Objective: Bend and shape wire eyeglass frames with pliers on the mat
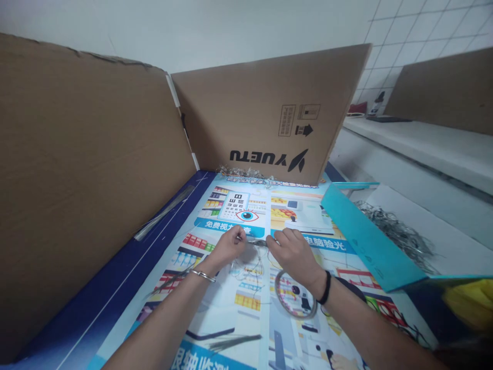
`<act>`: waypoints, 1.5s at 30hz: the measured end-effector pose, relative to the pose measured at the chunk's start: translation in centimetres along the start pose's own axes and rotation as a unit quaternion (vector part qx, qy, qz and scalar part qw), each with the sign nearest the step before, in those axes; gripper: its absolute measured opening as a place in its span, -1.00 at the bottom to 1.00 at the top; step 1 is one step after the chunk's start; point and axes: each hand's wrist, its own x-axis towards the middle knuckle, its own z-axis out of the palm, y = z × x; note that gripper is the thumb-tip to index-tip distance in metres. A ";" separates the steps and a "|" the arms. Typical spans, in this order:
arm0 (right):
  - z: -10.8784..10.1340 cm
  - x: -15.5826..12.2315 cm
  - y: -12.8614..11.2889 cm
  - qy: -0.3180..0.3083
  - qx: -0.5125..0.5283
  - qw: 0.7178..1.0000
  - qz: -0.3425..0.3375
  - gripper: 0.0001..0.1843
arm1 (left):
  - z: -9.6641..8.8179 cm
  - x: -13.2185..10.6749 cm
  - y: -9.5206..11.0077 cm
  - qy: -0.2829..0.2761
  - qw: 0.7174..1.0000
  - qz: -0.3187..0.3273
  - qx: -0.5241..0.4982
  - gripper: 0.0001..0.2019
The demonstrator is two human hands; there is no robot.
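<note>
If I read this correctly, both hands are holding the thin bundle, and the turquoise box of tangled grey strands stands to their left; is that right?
Not quite: in the head view, the left hand and right hand do hold the thin bundle, but the turquoise box of tangled grey strands stands to their right.

A brown cardboard panel (84,164) stands at frame left, meeting a second panel (231,110) at upper centre, its "YUETU" lettering printed upside down. Upper right: tiled wall (427,31), a white ledge (435,141) bearing a small dark-capped bottle (376,105), and further cardboard (447,92). A printed eye-test sheet (316,205) spans the centre; yellow material (472,303) lies lower right.
</note>
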 end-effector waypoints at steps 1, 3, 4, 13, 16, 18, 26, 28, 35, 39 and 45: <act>0.2 0.0 0.0 0.000 0.007 1.000 0.009 -0.90 | 0.0 0.0 0.1 0.000 1.000 -0.005 -0.003 -0.88; 0.5 -0.1 0.0 0.001 0.021 1.000 0.023 -0.90 | 0.0 0.0 0.0 0.004 1.000 -0.017 0.000 -0.89; 0.6 -0.1 0.0 0.002 0.027 0.999 0.028 -0.90 | 0.0 0.0 -0.1 0.006 1.000 -0.021 0.004 -0.89; 1.2 -0.2 0.0 -0.004 0.073 0.996 0.060 -0.89 | -0.1 0.1 -0.6 -0.010 1.000 -0.017 0.019 -0.94; 1.4 -0.2 0.1 -0.006 0.086 0.994 0.069 -0.89 | -0.1 0.0 -0.5 -0.015 1.000 -0.018 0.010 -0.96; 1.5 -0.3 0.1 -0.004 0.094 0.993 0.073 -0.89 | -0.1 0.1 -0.6 -0.016 1.000 -0.017 -0.002 -0.95; 1.6 -0.3 0.1 0.002 0.118 0.990 0.079 -0.88 | 0.0 0.3 -0.9 -0.027 0.999 -0.014 -0.042 -0.92; 1.6 -0.2 0.1 -0.002 0.119 0.990 0.078 -0.88 | 0.0 0.3 -1.0 -0.028 0.999 -0.010 -0.042 -0.92; 1.8 -0.2 0.2 -0.010 0.140 0.986 0.096 -0.89 | -0.2 0.4 -1.6 -0.022 0.999 -0.001 -0.048 -0.92; 1.9 -0.3 0.4 0.008 0.161 0.981 0.108 -0.88 | -0.3 0.5 -1.9 -0.016 0.998 0.003 -0.065 -0.91; 1.5 -0.5 0.5 0.070 0.179 0.973 0.124 -0.87 | -0.2 0.5 -1.7 -0.001 0.997 0.005 -0.079 -0.90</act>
